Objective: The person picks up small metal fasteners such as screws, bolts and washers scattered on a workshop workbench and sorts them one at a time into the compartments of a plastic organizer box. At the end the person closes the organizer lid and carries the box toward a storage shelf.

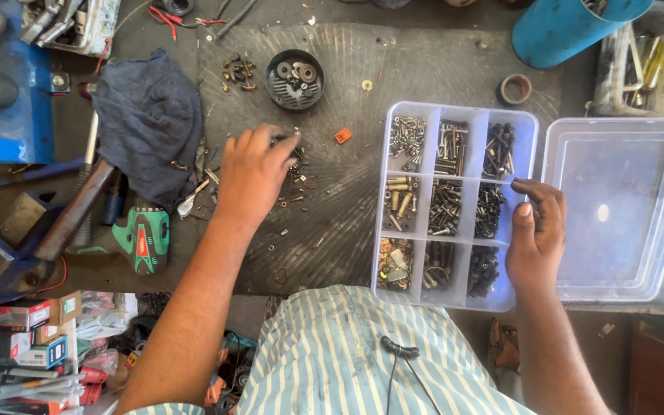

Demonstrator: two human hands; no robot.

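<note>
A dark ribbed mat (424,69) carries loose screws (295,173), a compartment box (455,111) and a round black part (294,79).

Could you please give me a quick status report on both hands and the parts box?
Left hand on loose screws, grip hidden. Right hand steadies the open compartment box, fingers on its right rim. Lid lies alongside. Nothing between hands.

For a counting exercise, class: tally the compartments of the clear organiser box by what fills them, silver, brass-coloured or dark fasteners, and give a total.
In the organiser box:
Mostly silver fasteners: 4
Mostly brass-coloured fasteners: 2
Dark fasteners: 3
Total: 9 compartments

The right hand touches the box's right edge; the left hand rests on loose hardware on the mat.
</note>
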